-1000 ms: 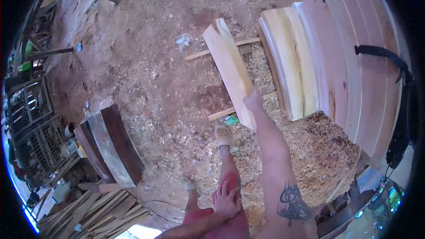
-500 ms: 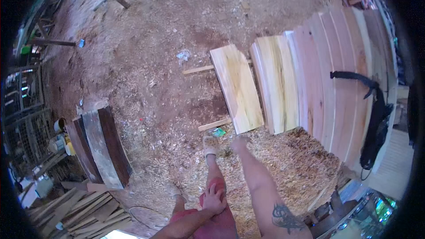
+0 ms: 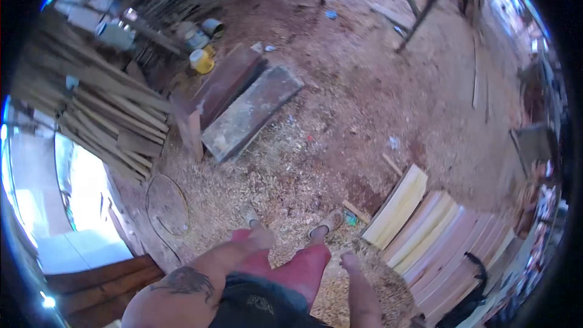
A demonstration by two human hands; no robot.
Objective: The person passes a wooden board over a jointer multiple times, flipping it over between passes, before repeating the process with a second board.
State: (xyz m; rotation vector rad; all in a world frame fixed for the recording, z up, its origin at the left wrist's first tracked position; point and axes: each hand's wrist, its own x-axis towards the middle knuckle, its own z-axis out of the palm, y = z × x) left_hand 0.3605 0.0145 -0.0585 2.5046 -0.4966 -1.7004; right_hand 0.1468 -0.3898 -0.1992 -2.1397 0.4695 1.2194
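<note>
My left hand [image 3: 261, 240] is over my left thigh at the leg of the red shorts [image 3: 310, 270], smeared by motion, and its fingers do not show clearly. Out to the right of my body, my right hand [image 3: 350, 261] hangs above the wood shavings [image 3: 331, 291]. Its fingers are blurred too, and I see no object in it. The nearest thing to it is a pale plank [image 3: 398, 206] lying at the left end of a row of sawn boards [image 3: 449, 243]. A dark strap-like item [image 3: 477, 279] lies across the boards at the right.
Two thick timber slabs [image 3: 252, 112] lie on the ground ahead to the left. Beyond them stand a yellow container [image 3: 201, 62] and a bucket. Stacked wood strips [image 3: 115, 130] fill the left side. A thin hoop-like cord [image 3: 167, 206] lies near my feet. A wooden frame [image 3: 419, 9] stands at the back.
My view and body have turned left, so the boards have shifted to the lower right and the timber slabs are now ahead. My left hand has moved from the right thigh to the left.
</note>
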